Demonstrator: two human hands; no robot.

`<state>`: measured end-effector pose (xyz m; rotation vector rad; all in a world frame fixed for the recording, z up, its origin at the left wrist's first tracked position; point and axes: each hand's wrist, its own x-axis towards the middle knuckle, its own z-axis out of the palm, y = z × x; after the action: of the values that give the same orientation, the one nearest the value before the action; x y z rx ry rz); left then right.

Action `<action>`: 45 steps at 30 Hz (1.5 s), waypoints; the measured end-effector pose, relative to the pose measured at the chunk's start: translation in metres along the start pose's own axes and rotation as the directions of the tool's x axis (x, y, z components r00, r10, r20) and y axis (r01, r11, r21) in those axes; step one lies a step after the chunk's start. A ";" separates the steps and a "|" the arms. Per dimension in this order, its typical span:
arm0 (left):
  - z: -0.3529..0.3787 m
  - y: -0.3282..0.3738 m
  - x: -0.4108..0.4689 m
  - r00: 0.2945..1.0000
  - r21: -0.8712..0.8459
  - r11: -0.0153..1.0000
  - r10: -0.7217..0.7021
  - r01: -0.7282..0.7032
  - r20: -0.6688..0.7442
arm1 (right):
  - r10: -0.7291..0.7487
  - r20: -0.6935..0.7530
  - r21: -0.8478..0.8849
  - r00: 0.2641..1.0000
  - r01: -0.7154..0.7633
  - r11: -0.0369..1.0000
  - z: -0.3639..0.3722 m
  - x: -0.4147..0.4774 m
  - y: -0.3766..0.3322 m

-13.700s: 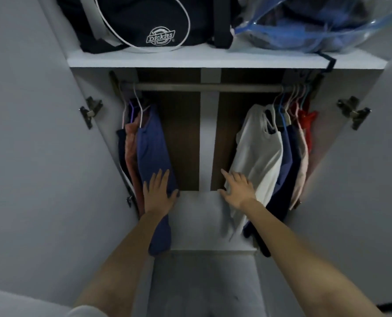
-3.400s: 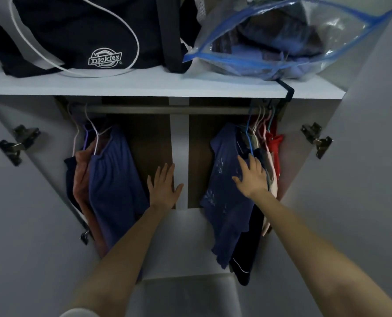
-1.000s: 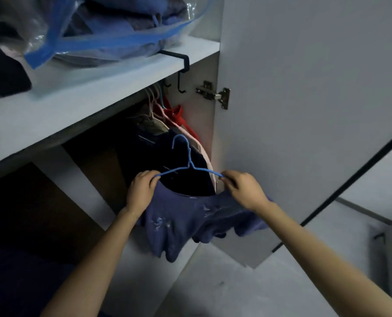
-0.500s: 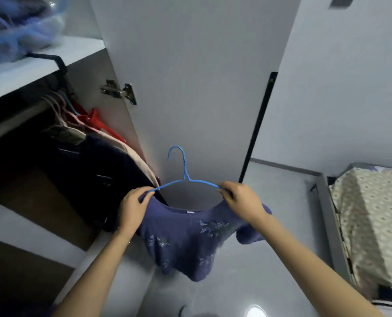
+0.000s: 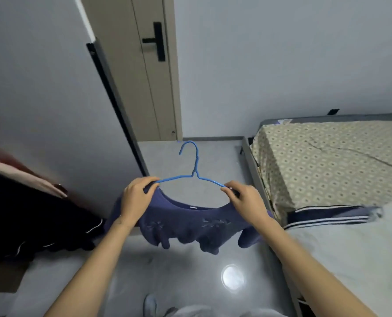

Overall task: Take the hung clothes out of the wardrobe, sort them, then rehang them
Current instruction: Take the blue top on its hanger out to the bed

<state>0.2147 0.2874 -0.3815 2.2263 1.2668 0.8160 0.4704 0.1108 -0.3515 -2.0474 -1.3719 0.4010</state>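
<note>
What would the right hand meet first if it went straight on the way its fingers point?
The right hand points up-left in the picture, along the blue hanger it grips. Straight on, it would probably slide up the wire to the hook's base; depth is unclear, and only bare floor shows beyond.

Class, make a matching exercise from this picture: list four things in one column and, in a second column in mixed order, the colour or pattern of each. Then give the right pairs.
Things
1. thin wire hanger
2. knitted top with embroidered flowers, held by the left hand and right hand
3. lever handle on the beige door
4. bed sheet

Colours
A. black
B. cream with a dotted ring pattern
C. bright blue
D. dark purple-blue

Pairs: 1-C, 2-D, 3-A, 4-B
</note>
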 end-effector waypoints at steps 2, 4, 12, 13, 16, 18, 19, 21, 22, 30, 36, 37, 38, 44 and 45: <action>0.029 0.030 0.007 0.996 -0.024 0.998 0.062 -0.061 0.059 | 0.072 -0.064 -0.008 0.995 -0.072 0.997 -0.023 -0.014 0.025; 0.059 0.061 0.015 0.983 -0.077 0.989 0.133 -0.124 0.125 | 0.160 -0.127 -0.007 0.979 -0.162 0.987 -0.046 -0.029 0.051; 0.170 0.187 0.045 0.880 -0.236 0.922 0.369 -0.307 0.299 | 0.454 -0.325 0.004 0.829 -0.479 0.878 -0.124 -0.083 0.130; 0.185 0.203 0.048 0.862 -0.253 0.911 0.396 -0.326 0.317 | 0.492 -0.347 0.010 0.798 -0.521 0.853 -0.133 -0.089 0.138; 0.230 0.250 0.056 0.803 -0.301 0.874 0.475 -0.382 0.359 | 0.577 -0.416 0.050 0.703 -0.616 0.786 -0.162 -0.106 0.159; 0.257 0.281 0.058 0.762 -0.334 0.844 0.528 -0.420 0.376 | 0.615 -0.460 0.066 0.641 -0.666 0.743 -0.181 -0.115 0.171; 0.271 0.295 0.058 0.740 -0.357 0.829 0.551 -0.431 0.387 | 0.633 -0.480 0.077 0.607 -0.690 0.720 -0.189 -0.119 0.177; 0.298 0.324 0.057 0.687 -0.410 0.794 0.599 -0.448 0.410 | 0.679 -0.512 0.116 0.526 -0.741 0.661 -0.205 -0.130 0.190; 0.311 0.337 0.056 0.658 -0.433 0.778 0.621 -0.455 0.425 | 0.696 -0.528 0.127 0.486 -0.765 0.631 -0.212 -0.136 0.197; 0.402 0.441 0.041 0.411 -0.596 0.664 0.748 -0.452 0.521 | 0.754 -0.624 0.213 0.206 -0.883 0.418 -0.263 -0.174 0.241; 0.464 0.520 0.021 0.279 -0.674 0.601 0.798 -0.430 0.534 | 0.735 -0.676 0.286 0.058 -0.898 0.333 -0.305 -0.202 0.288; 0.474 0.533 0.017 0.261 -0.679 0.596 0.801 -0.428 0.539 | 0.728 -0.684 0.295 0.046 -0.895 0.334 -0.311 -0.207 0.298; 0.484 0.545 0.014 0.246 -0.683 0.592 0.803 -0.428 0.542 | 0.722 -0.691 0.307 0.035 -0.890 0.338 -0.317 -0.211 0.309; 0.550 0.602 -0.010 0.210 -0.672 0.585 0.803 -0.454 0.558 | 0.737 -0.675 0.346 0.017 -0.876 0.336 -0.353 -0.235 0.383; 0.562 0.612 -0.015 0.206 -0.669 0.588 0.800 -0.455 0.563 | 0.746 -0.666 0.348 0.022 -0.875 0.337 -0.360 -0.239 0.398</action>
<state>0.9649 -0.0685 -0.4042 2.2626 -0.3758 0.0463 0.8608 -0.3278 -0.3624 -2.5019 0.5057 -0.1805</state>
